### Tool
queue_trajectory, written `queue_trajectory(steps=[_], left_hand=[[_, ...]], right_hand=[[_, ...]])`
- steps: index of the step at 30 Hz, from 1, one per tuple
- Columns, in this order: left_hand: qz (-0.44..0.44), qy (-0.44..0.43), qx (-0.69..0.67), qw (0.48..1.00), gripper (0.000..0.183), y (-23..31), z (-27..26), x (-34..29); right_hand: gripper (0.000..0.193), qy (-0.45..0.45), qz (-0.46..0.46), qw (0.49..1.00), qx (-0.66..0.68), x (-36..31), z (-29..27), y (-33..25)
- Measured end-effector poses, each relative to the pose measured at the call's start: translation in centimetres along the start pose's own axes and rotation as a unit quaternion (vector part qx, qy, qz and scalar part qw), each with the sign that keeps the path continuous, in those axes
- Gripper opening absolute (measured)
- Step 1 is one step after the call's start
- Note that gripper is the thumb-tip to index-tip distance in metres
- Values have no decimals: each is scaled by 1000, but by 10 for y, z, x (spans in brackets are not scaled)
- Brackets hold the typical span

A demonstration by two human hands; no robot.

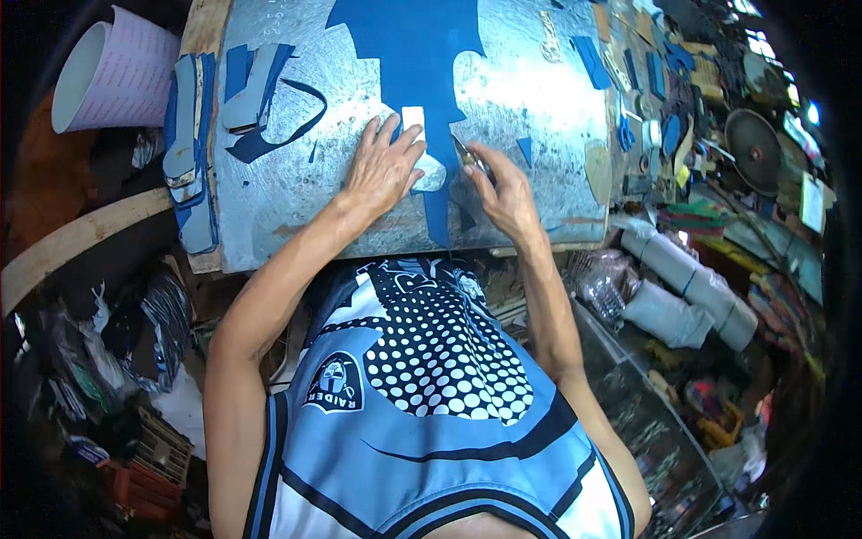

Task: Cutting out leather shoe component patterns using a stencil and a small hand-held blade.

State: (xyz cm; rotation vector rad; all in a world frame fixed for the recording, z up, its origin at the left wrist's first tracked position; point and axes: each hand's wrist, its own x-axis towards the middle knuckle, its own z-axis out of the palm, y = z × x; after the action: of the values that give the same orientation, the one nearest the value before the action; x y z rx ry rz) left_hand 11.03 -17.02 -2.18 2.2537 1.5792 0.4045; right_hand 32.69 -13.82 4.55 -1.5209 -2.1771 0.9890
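Note:
A blue sheet (420, 76) with jagged cut edges lies on a worn metal-topped board in front of me. On it rests a pale template (431, 174), whose narrow whitish upper end shows past my fingertips. My left hand (382, 166) lies over this template with fingers spread, pressing it down and hiding its middle. My right hand (505, 187) is closed around a short cutting knife (462, 151). Its blade points up and left, at the blue sheet's right edge beside the template.
Cut blue pieces and grey templates (184, 117) are stacked at the board's left edge. A curved blue strip (287, 126) and small scraps lie on the metal board (539, 108). A white bucket-like container (117, 72) stands far left. Plastic-wrapped rolls (691, 278) lie at right.

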Motion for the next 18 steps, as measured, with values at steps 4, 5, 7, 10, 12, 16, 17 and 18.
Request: queue_trajectory(steps=[4, 5, 7, 10, 12, 16, 17, 18], left_hand=[[-72, -9, 16, 997, 53, 11, -5, -1], [-86, -9, 18, 996, 53, 12, -6, 0], [-89, -33, 9, 995, 54, 14, -7, 4], [-99, -42, -3, 994, 54, 14, -7, 5], [-109, -46, -4, 993, 54, 14, -8, 6], [-118, -56, -3, 991, 54, 16, -7, 8], [-121, -57, -3, 991, 54, 17, -8, 9], [-120, -60, -3, 991, 53, 17, -9, 10]], right_hand=[[28, -58, -137, 988, -43, 60, -5, 19], [27, -85, -166, 980, -62, 74, -3, 23], [24, -88, -226, 967, -74, 99, 0, 30], [22, -126, -289, 944, -93, 125, 4, 34], [23, -149, -301, 937, -93, 135, 4, 32], [23, -162, -331, 923, -112, 143, 4, 33], [23, -164, -332, 922, -109, 144, 4, 33], [23, -164, -332, 921, -116, 144, 5, 34]])
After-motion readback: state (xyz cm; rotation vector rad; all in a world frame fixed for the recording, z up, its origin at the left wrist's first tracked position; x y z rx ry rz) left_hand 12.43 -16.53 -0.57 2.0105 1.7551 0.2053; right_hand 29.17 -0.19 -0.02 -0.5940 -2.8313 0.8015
